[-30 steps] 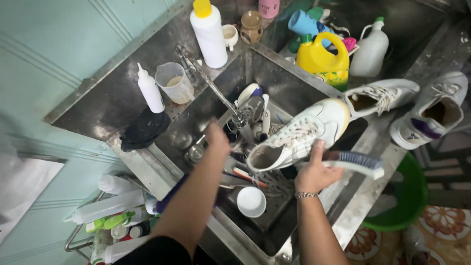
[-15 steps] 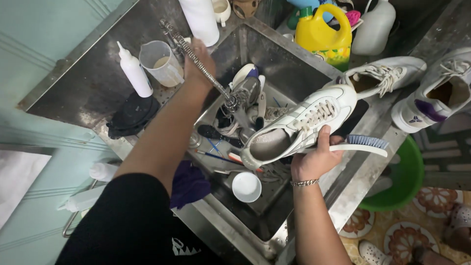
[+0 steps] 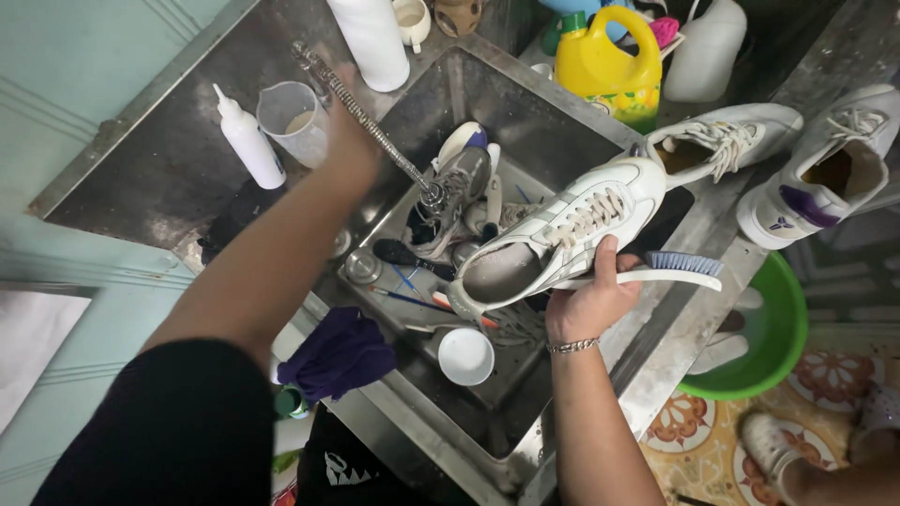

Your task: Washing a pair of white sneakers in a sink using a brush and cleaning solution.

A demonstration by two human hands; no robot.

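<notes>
Over sink (image 3: 525,103), sneaker (image 3: 562,234) atop right fingers (image 3: 607,255).

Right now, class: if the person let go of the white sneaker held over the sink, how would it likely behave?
The white sneaker is probably light: the right hand alone holds it, with a brush. Its upper keeps its shape, so fairly stiff. Held by one side, it would likely tip into the sink.
</notes>
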